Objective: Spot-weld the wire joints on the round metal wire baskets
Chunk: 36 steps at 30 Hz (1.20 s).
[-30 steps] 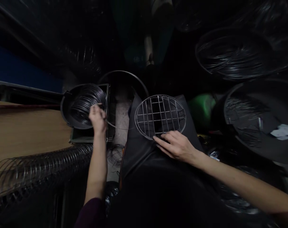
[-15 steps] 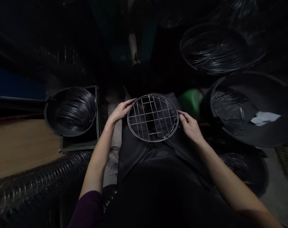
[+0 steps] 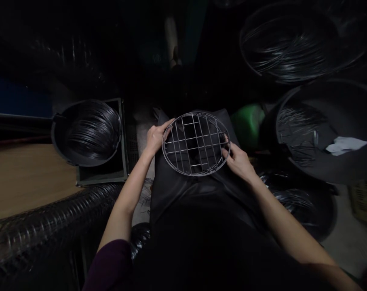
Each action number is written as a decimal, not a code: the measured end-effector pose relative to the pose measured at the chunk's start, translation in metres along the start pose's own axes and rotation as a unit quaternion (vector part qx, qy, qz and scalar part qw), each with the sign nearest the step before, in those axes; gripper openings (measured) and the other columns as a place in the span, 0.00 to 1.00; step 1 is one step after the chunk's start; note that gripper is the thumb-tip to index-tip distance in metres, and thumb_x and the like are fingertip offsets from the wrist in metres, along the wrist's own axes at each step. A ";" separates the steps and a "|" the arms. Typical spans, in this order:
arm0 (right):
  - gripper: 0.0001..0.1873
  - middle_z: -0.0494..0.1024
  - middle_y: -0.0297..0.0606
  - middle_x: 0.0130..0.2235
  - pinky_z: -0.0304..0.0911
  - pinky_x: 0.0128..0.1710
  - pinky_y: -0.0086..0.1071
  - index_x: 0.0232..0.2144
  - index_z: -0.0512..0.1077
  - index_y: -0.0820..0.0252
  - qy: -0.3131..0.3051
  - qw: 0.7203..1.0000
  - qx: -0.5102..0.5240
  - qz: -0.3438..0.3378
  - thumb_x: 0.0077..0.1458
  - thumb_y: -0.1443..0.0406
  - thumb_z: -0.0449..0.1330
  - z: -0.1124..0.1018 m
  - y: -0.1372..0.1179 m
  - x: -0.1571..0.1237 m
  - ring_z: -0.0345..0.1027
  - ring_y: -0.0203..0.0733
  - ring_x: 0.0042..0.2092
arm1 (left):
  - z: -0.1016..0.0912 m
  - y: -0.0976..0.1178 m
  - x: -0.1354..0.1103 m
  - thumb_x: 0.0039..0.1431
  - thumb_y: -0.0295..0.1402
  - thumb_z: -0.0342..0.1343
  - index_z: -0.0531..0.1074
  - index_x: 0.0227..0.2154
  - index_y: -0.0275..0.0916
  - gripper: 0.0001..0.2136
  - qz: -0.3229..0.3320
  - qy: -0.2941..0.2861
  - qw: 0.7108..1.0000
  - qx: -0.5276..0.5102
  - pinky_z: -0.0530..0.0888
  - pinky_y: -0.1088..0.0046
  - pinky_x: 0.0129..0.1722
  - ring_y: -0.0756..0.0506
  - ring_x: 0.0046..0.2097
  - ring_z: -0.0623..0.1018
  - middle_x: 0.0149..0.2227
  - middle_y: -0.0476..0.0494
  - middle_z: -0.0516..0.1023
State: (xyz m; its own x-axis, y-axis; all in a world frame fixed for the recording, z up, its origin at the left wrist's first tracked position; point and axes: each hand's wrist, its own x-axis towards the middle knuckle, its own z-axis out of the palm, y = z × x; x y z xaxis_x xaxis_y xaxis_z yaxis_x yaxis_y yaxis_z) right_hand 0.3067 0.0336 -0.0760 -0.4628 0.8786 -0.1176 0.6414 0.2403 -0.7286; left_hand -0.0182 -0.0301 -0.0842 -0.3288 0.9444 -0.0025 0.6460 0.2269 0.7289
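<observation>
A round wire rack [image 3: 196,144] of crossed metal rods inside a double ring lies over my lap, on a dark apron [image 3: 183,198]. My left hand [image 3: 157,137] grips its left rim, fingers along the upper left edge and partly behind the ring. On the opposite side my right hand [image 3: 238,159] is closed around the right rim, with thumb and fingertips reaching inside the ring. The underside of the rack and some fingertips are hidden.
At left, a black basin [image 3: 89,133] of wire rings sits on a crate [image 3: 123,141], above a long stack of wire racks [image 3: 50,222]. At right are a green object [image 3: 248,123], a basin with short rods and white cloth [image 3: 345,145], and more wire basins.
My right hand has shifted its hold, its fingertips now inside the rim. My left hand is further round the left edge. The whole view has shifted slightly.
</observation>
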 end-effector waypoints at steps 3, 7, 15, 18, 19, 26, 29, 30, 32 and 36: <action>0.29 0.78 0.46 0.38 0.69 0.47 0.42 0.57 0.73 0.59 0.018 1.000 -0.016 0.005 0.60 0.51 0.52 0.008 0.003 -0.004 0.73 0.49 0.41 | 0.007 -0.010 0.003 0.63 0.39 0.60 0.78 0.50 0.42 0.14 0.010 0.026 0.999 -0.022 0.67 0.69 0.53 0.47 0.37 0.80 0.28 0.48 0.81; 0.27 0.76 0.46 0.35 0.69 0.43 0.42 0.51 0.77 0.59 0.102 0.992 -0.071 0.013 0.62 0.50 0.49 0.014 0.001 -0.020 0.71 0.47 0.37 | 0.013 -0.016 0.001 0.66 0.41 0.56 0.76 0.52 0.42 0.16 0.034 0.009 0.999 0.010 0.64 0.61 0.58 0.45 0.43 0.79 0.40 0.44 0.83; 0.41 0.71 0.58 0.55 0.61 0.55 0.54 0.66 0.58 0.64 -0.026 0.986 -0.158 -0.054 0.57 0.48 0.56 0.009 -0.009 -0.069 0.65 0.62 0.57 | 0.025 -0.024 0.001 0.68 0.52 0.35 0.73 0.50 0.31 0.31 0.021 -0.017 1.000 -0.006 0.63 0.53 0.59 0.39 0.61 0.72 0.52 0.44 0.78; 0.55 0.66 0.63 0.59 0.58 0.57 0.59 0.69 0.50 0.68 -0.041 0.983 -0.177 -0.027 0.50 0.41 0.60 0.017 -0.014 -0.075 0.61 0.67 0.60 | 0.024 -0.024 0.000 0.69 0.50 0.29 0.74 0.47 0.26 0.35 0.033 -0.013 0.999 0.008 0.63 0.57 0.59 0.42 0.59 0.73 0.51 0.42 0.78; 0.58 0.64 0.64 0.59 0.57 0.57 0.60 0.69 0.49 0.69 -0.035 0.981 -0.192 -0.008 0.49 0.38 0.60 0.021 -0.015 -0.074 0.60 0.68 0.60 | 0.023 -0.024 -0.001 0.70 0.50 0.33 0.75 0.48 0.28 0.32 0.042 -0.011 0.999 0.013 0.64 0.57 0.58 0.42 0.57 0.74 0.50 0.42 0.79; 0.61 0.58 0.69 0.62 0.53 0.58 0.64 0.68 0.47 0.79 -0.022 0.964 -0.256 0.072 0.52 0.35 0.53 0.048 -0.025 -0.069 0.56 0.71 0.60 | 0.025 -0.031 0.001 0.66 0.55 0.44 0.74 0.56 0.46 0.26 0.069 0.018 0.997 -0.013 0.63 0.55 0.56 0.38 0.51 0.74 0.40 0.41 0.79; 0.61 0.59 0.67 0.62 0.54 0.59 0.64 0.68 0.49 0.76 0.000 0.976 -0.209 0.063 0.49 0.35 0.56 0.042 -0.020 -0.070 0.56 0.70 0.61 | 0.020 -0.027 0.000 0.63 0.58 0.45 0.75 0.55 0.48 0.28 0.066 0.035 0.997 -0.025 0.64 0.54 0.56 0.38 0.50 0.73 0.41 0.41 0.78; 0.59 0.61 0.65 0.61 0.55 0.59 0.63 0.68 0.52 0.73 0.005 0.983 -0.178 0.050 0.48 0.35 0.57 0.036 -0.017 -0.070 0.56 0.68 0.62 | 0.016 -0.025 -0.003 0.63 0.59 0.45 0.75 0.54 0.48 0.28 0.064 0.046 0.996 -0.034 0.65 0.54 0.55 0.38 0.50 0.74 0.42 0.40 0.77; 0.49 0.67 0.58 0.59 0.59 0.59 0.58 0.64 0.61 0.65 0.011 0.994 -0.103 0.023 0.51 0.38 0.57 0.019 -0.012 -0.067 0.61 0.62 0.60 | 0.006 -0.019 -0.013 0.63 0.59 0.45 0.76 0.54 0.45 0.29 0.051 0.080 0.993 -0.076 0.69 0.57 0.52 0.40 0.47 0.76 0.42 0.40 0.77; 0.30 0.76 0.47 0.49 0.67 0.54 0.49 0.54 0.73 0.58 0.066 0.996 0.020 0.051 0.60 0.46 0.53 -0.015 -0.016 -0.049 0.72 0.50 0.48 | -0.015 -0.007 -0.034 0.66 0.54 0.47 0.75 0.54 0.40 0.27 -0.008 0.072 0.975 -0.210 0.74 0.64 0.49 0.44 0.41 0.79 0.38 0.42 0.81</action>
State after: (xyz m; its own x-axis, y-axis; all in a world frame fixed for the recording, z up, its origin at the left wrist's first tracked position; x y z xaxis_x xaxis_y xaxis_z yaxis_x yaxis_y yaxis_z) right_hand 0.3283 -0.0075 -0.0483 -0.3107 0.9448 -0.1042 0.6550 0.1333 -0.7438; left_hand -0.0222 -0.0670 -0.0791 -0.4500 0.8912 0.0574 0.3105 0.0959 0.9457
